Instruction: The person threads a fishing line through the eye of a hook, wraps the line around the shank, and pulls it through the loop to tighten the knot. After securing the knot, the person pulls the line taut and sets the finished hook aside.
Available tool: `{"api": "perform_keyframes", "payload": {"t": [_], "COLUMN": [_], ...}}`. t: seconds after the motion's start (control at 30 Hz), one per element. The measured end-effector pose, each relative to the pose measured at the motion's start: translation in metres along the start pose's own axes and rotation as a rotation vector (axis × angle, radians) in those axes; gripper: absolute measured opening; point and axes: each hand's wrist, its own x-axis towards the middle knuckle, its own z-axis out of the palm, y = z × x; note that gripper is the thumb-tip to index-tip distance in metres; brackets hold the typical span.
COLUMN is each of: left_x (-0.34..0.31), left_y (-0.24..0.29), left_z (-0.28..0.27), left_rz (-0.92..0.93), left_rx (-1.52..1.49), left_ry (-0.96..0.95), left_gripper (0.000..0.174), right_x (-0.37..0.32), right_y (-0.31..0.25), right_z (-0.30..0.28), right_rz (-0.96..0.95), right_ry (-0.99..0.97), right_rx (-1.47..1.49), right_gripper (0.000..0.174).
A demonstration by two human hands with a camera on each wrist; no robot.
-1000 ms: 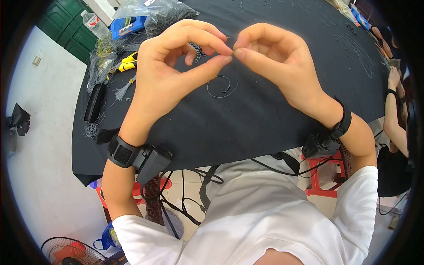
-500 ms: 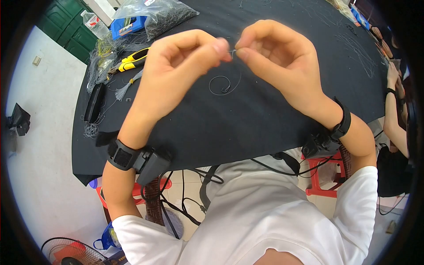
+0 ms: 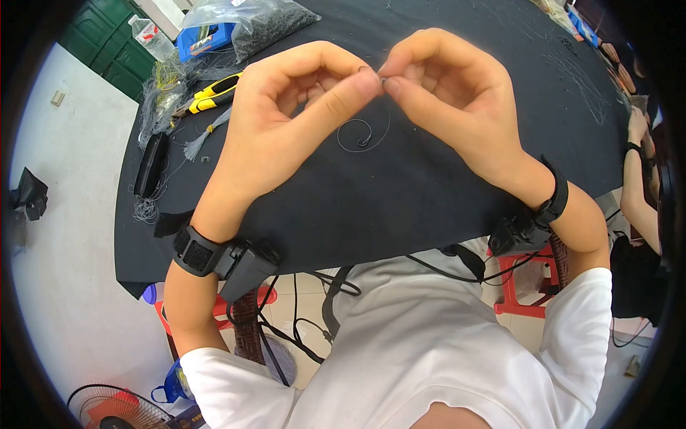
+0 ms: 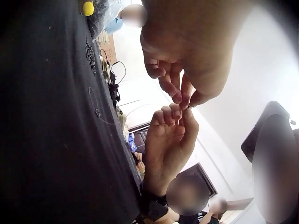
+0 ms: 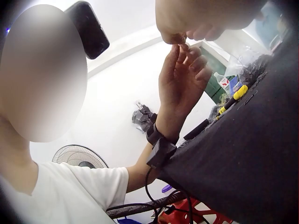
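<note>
Both hands meet fingertip to fingertip above the black table, each with thumb and index finger pinched together. The left hand (image 3: pixel 275 136) and the right hand (image 3: pixel 468 118) hold a thin clear fishing line (image 3: pixel 389 129) between them. A tiny pale bit of it shows at the fingertips; its detail is too small to make out. From there the line hangs down and curls in a loop, with a dark fish hook (image 3: pixel 364 142) on it. In the left wrist view the same line (image 4: pixel 133 108) runs from the fingers down to the hook (image 4: pixel 97 113) by the cloth.
Left of the hands lie yellow-and-black pliers (image 3: pixel 207 99), a tied bundle of grey line (image 3: pixel 205 136) and a black case (image 3: pixel 151 166). Behind them are a plastic bag of dark pieces (image 3: pixel 275 32), a blue box (image 3: pixel 204 44) and a bottle (image 3: pixel 151 37). Another person's arm (image 3: pixel 638 171) is at right.
The left hand's spread fingers have turned inward and closed on the line at the right fingertips. The pliers show more fully. The right hand has shifted slightly right and farther away.
</note>
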Motion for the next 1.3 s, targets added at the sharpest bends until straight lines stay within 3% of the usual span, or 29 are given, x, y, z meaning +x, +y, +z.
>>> {"api": "perform_keyframes", "payload": {"t": [0.43, 0.63, 0.73, 1.3], "left_x": [-0.0005, 0.0009, -0.0010, 0.0000], "left_y": [-0.0017, -0.0038, 0.0014, -0.0014], "left_z": [0.0036, 0.0049, -0.0015, -0.0036], "left_rz": [-0.103, 0.004, -0.033, 0.027], "left_rx": [-0.053, 0.053, 0.134, 0.219], "left_ry": [0.065, 0.090, -0.010, 0.020], "left_gripper": [0.010, 0.006, 0.008, 0.009], "right_x": [-0.0004, -0.0009, -0.0013, -0.0006], "right_y": [0.0026, 0.0017, 0.0002, -0.0026], "right_z": [0.0024, 0.0041, 0.0052, 0.0061], "right_rz": [-0.064, -0.044, -0.014, 0.071], "right_ry": [0.047, 0.045, 0.055, 0.033], "right_rx": [-0.125, -0.165, -0.173, -0.213], "right_gripper": [0.012, 0.011, 0.011, 0.007]}}
